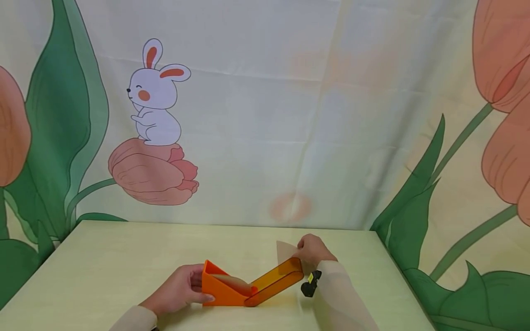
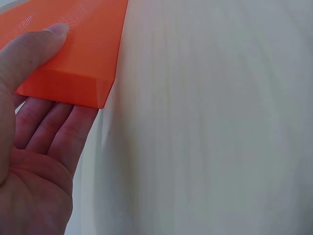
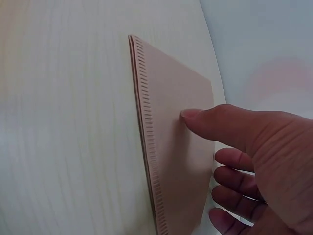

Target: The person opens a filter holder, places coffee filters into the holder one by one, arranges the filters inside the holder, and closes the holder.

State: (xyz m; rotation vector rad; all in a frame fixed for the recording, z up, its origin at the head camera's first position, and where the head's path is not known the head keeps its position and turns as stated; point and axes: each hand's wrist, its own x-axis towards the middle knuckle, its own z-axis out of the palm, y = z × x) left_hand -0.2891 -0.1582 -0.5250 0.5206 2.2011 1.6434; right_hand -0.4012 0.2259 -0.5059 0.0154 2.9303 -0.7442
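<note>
An orange filter holder point(image 1: 221, 292) stands on the table, its translucent amber lid point(image 1: 278, 281) swung out to the right. My left hand point(image 1: 182, 286) grips its left end, thumb on the front face and fingers behind, as the left wrist view shows too. Inside the holder lies a pale paper point(image 1: 233, 280). Behind the lid, my right hand point(image 1: 313, 249) pinches a brown paper coffee filter point(image 3: 171, 112) with a crimped edge. In the right wrist view the thumb presses its near face; the edge shows more than one layer. The lid overlaps the filter's lower part in the head view.
The pale wooden table point(image 1: 136, 248) runs back to a fabric backdrop point(image 1: 248, 115) printed with a rabbit and tulips. A small black device point(image 1: 311, 283) sits at my right wrist, close to the lid's end.
</note>
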